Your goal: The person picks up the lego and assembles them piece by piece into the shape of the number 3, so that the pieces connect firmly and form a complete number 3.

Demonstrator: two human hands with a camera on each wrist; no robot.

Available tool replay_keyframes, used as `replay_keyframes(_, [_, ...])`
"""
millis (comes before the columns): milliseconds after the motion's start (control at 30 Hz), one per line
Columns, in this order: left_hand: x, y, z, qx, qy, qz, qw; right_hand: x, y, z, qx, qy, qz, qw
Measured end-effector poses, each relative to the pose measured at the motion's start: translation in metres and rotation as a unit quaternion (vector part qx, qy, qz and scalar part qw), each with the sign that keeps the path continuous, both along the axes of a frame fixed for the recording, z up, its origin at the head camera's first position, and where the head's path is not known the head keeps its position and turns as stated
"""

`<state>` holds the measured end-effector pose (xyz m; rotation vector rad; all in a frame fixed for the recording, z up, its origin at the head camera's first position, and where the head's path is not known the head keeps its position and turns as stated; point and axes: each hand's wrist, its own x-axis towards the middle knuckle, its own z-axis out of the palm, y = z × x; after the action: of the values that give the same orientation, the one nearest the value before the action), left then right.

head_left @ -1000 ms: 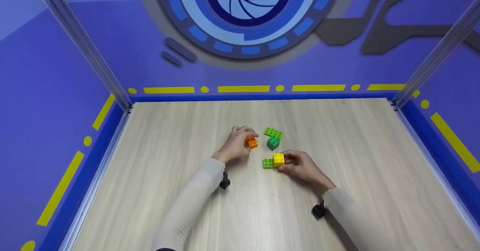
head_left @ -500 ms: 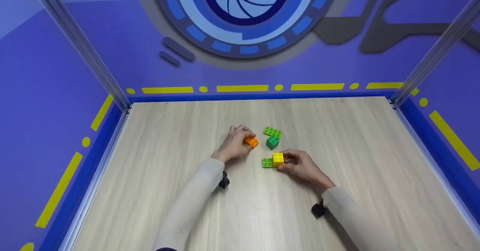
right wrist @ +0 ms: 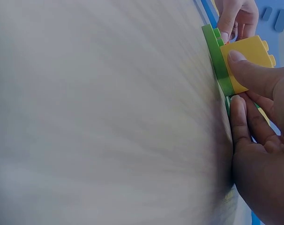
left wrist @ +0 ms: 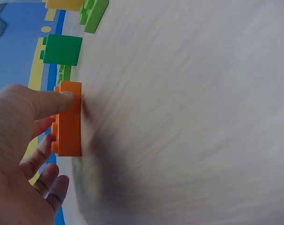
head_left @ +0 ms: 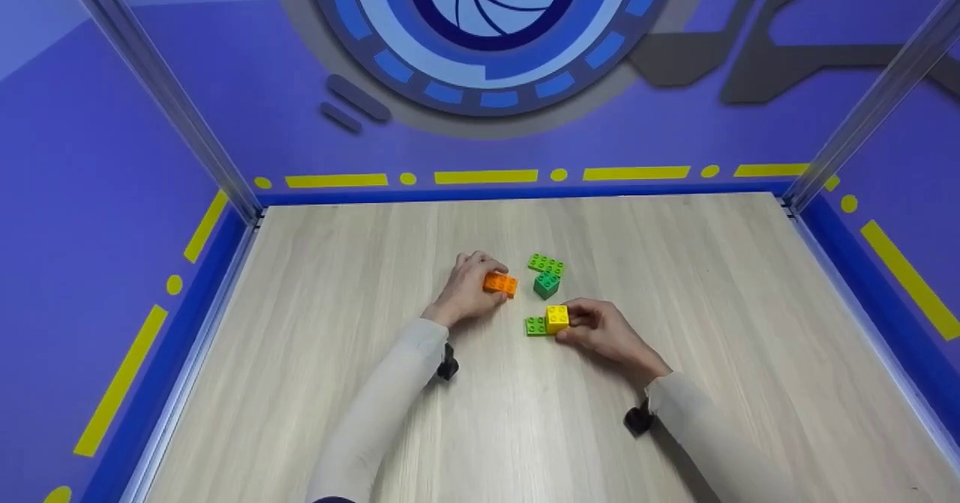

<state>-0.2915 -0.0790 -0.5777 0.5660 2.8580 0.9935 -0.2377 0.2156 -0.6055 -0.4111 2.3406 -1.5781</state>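
My left hand pinches an orange toy building brick, thumb on its near side in the left wrist view, where the brick shows a row of studs. To the right, my right hand grips a yellow brick with thumb and fingers. That yellow brick sits on the right part of a flat light green brick, whose left studs are uncovered. In the right wrist view the thumb presses the yellow brick's side. Between and beyond the hands stands a dark green brick.
Touching or overlapping the dark green brick from behind is another flat light green brick; which, I cannot tell. Everything lies on a pale wood-grain table. Blue-purple panels with yellow marks enclose its back and sides.
The orange brick has turned in my left hand, so its long side now runs left to right and more studs show. My right hand and the yellow brick have stayed put.
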Motion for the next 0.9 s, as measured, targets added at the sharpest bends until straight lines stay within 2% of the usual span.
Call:
replay_keyframes(267, [-0.003,0.002,-0.010,0.015,-0.010,-0.018,0.9997,-0.001,0.000,0.000,-0.001,-0.005,-0.003,1.0000])
replay_keyframes(467, [-0.002,0.002,-0.017,-0.008,0.002,-0.028,0.9996,0.002,-0.001,-0.003,-0.004,-0.002,-0.007,1.0000])
replay_keyframes(600, [0.001,0.000,-0.014,-0.005,0.006,-0.029,0.9996,0.002,-0.002,-0.003,-0.008,-0.001,-0.009,0.9999])
replay_keyframes(900, [0.008,0.000,-0.004,0.009,-0.011,-0.026,0.9996,0.003,-0.002,-0.001,-0.013,-0.011,-0.021,0.9996])
